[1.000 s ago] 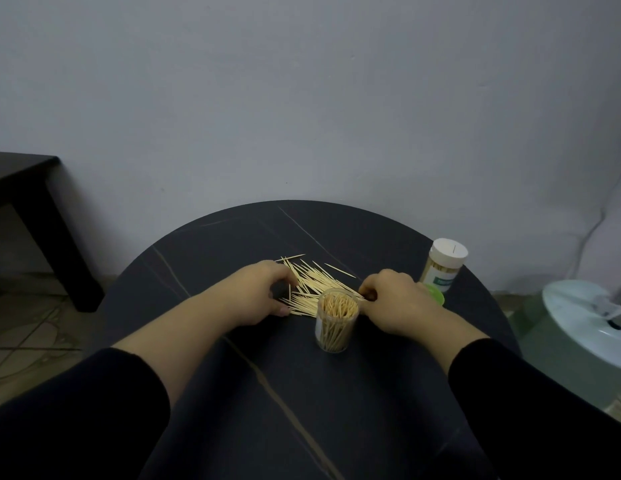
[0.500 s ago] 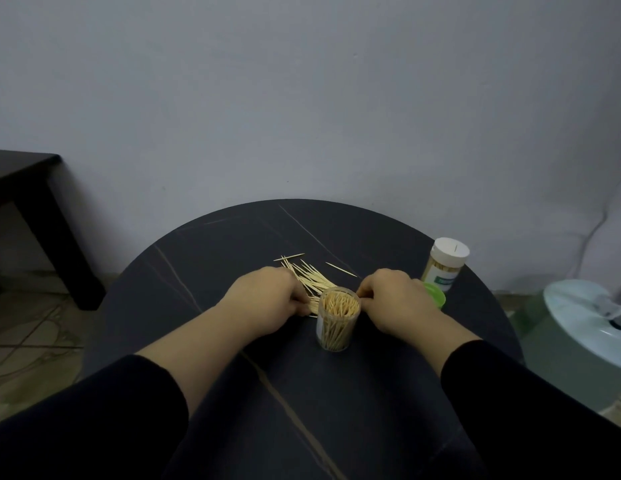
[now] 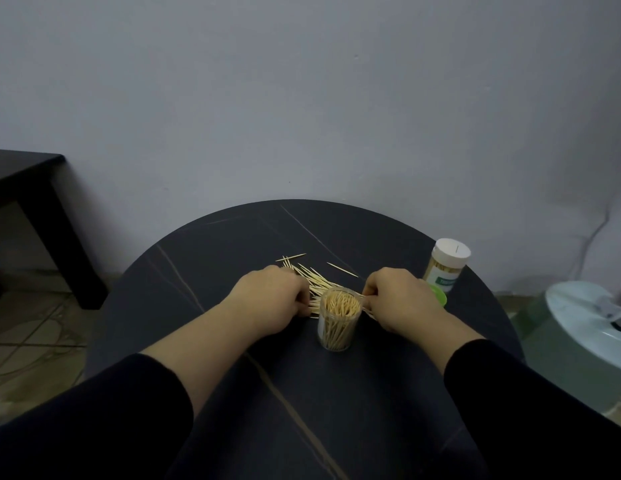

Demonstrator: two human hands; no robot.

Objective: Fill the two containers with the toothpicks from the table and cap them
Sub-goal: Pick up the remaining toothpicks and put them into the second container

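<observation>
1. The table [image 3: 233, 341] carries everything the task needs, so nothing has to be fetched from elsewhere.
2. The left hand [image 3: 272, 301] and the right hand [image 3: 397, 301] sit knuckles-up at either end of the pile. Each grip is narrow, with the fingers curled in on the sticks as if squeezing them into one bundle. I judge this to be the gathering step for another load, with nothing lifted yet.
3. The loose toothpicks [image 3: 316, 279] lie fanned on the table between the hands, just behind the open jar. A fair share is left to move, and this is the main work remaining.
4. The capped container [image 3: 447, 268] stands upright near the right edge of the table, with sticks showing through its wall and its white top on. That half of the task looks done.
5. The open container [image 3: 338, 318] stands upright between the wrists and is packed close to its rim. Room for the rest looks tight, and it has no cap on.
6. The green cap [image 3: 440, 296] lies flat beside the capped jar, half hidden by the right hand. Fitting it is probably the last step.
7. A stray toothpick [image 3: 342, 269] and another [image 3: 291, 257] lie apart from the pile and also need collecting.
</observation>
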